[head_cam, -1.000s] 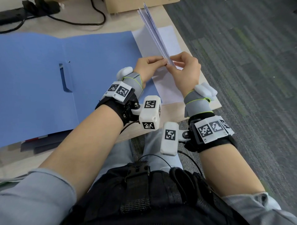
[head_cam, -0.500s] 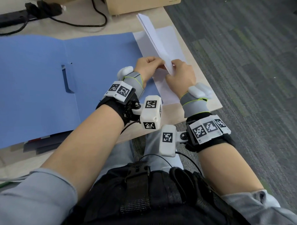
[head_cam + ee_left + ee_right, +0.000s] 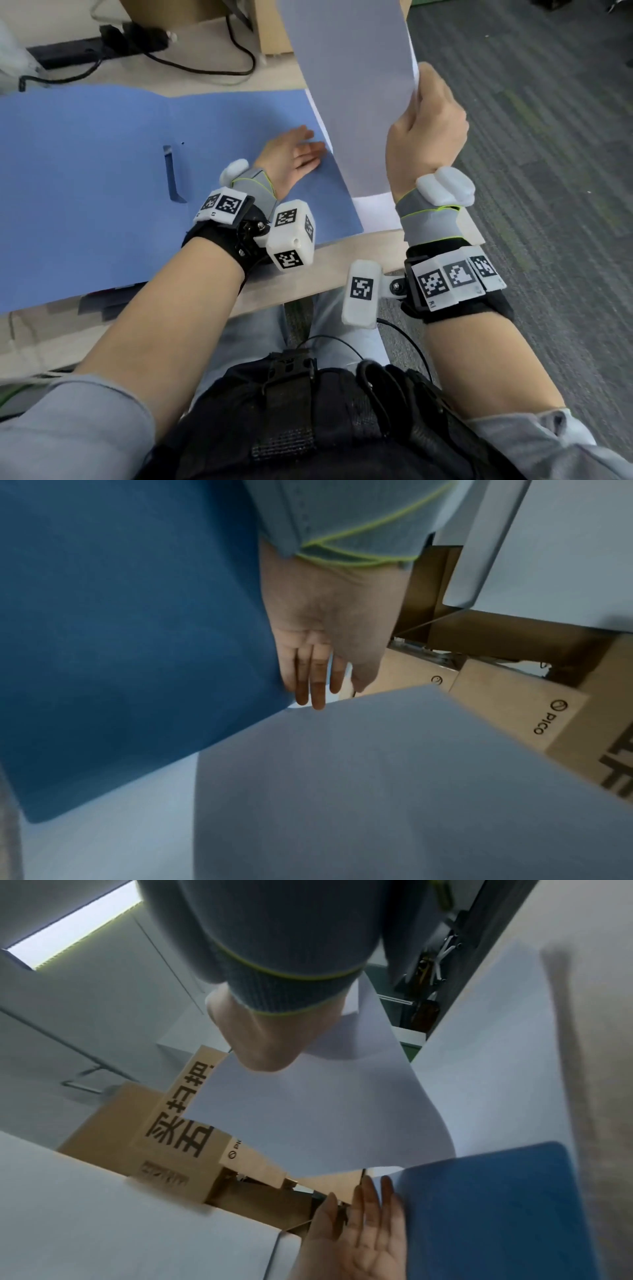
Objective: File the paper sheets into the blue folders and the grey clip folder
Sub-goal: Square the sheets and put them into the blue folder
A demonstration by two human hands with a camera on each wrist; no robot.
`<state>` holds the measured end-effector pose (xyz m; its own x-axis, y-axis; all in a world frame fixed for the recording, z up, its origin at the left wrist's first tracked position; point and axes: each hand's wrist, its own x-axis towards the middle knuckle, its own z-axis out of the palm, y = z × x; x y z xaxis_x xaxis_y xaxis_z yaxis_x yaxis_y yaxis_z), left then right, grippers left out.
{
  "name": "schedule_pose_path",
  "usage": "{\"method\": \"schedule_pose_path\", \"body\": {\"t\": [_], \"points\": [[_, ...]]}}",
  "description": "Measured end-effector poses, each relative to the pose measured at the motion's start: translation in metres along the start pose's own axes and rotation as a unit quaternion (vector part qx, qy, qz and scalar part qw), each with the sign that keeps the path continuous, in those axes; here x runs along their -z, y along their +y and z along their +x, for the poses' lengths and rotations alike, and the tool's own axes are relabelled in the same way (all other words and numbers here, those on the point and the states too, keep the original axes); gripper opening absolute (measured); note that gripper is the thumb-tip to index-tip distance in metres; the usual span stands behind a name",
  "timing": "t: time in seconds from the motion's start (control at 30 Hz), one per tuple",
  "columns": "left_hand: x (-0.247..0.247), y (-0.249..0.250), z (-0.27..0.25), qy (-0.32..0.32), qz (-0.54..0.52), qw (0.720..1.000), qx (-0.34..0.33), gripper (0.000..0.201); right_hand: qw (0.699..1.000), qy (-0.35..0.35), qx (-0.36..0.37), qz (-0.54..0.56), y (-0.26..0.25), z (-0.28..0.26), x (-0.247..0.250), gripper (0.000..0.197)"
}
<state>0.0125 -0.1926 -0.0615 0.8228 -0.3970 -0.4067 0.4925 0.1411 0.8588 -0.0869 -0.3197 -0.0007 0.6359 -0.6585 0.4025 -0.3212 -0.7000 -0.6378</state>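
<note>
Two grips: one flat on the folder, one raised with paper.
Blue folder (image 3: 102,192): lies open on the worktop (image 3: 329,263), spreading left of the left grip; a slit pocket (image 3: 171,174) is cut into its inner face.
Left grip: the left hand (image 3: 291,157) lies released, palm up, fingers (image 3: 316,685) straight and close together, its back resting on the right-hand leaf of the blue folder, near that leaf's right edge; it grasps nothing.
Loose white sheets (image 3: 373,212): lie flat on the worktop, between the two grips, poking out from under the folder's right edge.
Held paper sheets (image 3: 349,78): stand nearly upright above the worktop, rising up and away from the right grip, their lower part hanging just right of the left grip's fingertips.
Right grip: the right hand (image 3: 424,133) is raised clear of the worktop and grasps the held paper sheets by their right edge; how many sheets, I cannot tell.
Behind the grips: a cardboard box (image 3: 143,1137) with printed characters, a black power strip (image 3: 102,48) and its cable (image 3: 219,65) at the back of the worktop.
Right of the right grip: grey carpet floor (image 3: 548,137).
</note>
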Motion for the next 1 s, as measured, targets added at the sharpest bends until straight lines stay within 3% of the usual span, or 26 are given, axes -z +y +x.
{"method": "schedule_pose_path", "body": {"t": [0.13,0.23,0.37,0.47,0.57,0.63,0.7,0.8,0.87,1.0], "points": [[0.000,0.017,-0.004,0.036,0.047,0.998,-0.033,0.035,0.986,0.108,0.074,0.099,-0.021,-0.003,0.002,0.043],[0.013,0.035,-0.017,0.067,0.135,0.985,-0.083,0.044,0.973,0.144,0.100,0.151,-0.034,-0.003,-0.001,0.038],[0.029,0.062,-0.035,0.128,0.144,0.967,-0.164,0.063,0.956,0.116,0.088,0.255,-0.040,-0.006,-0.016,0.027],[0.047,0.074,-0.045,0.153,0.114,0.950,-0.248,0.049,0.930,0.067,0.083,0.353,-0.048,-0.015,-0.026,0.017],[0.065,0.070,-0.051,0.145,0.066,0.938,-0.308,0.029,0.914,-0.008,0.023,0.405,-0.046,-0.020,-0.040,0.018],[0.074,0.061,-0.051,0.161,0.054,0.942,-0.289,0.016,0.910,-0.064,-0.040,0.407,-0.041,-0.024,-0.051,0.012],[0.077,0.052,-0.052,0.160,0.045,0.953,-0.253,0.010,0.903,-0.098,-0.101,0.406,-0.036,-0.031,-0.059,0.021],[0.075,0.045,-0.052,0.146,0.067,0.958,-0.238,0.013,0.884,-0.088,-0.167,0.429,-0.038,-0.040,-0.065,0.022],[0.074,0.046,-0.053,0.153,0.102,0.954,-0.239,0.021,0.878,-0.066,-0.176,0.439,-0.038,-0.037,-0.066,0.031],[0.086,0.054,-0.050,0.164,0.174,0.942,-0.235,0.017,0.903,-0.064,-0.125,0.405,-0.038,-0.021,-0.065,0.033]]}}
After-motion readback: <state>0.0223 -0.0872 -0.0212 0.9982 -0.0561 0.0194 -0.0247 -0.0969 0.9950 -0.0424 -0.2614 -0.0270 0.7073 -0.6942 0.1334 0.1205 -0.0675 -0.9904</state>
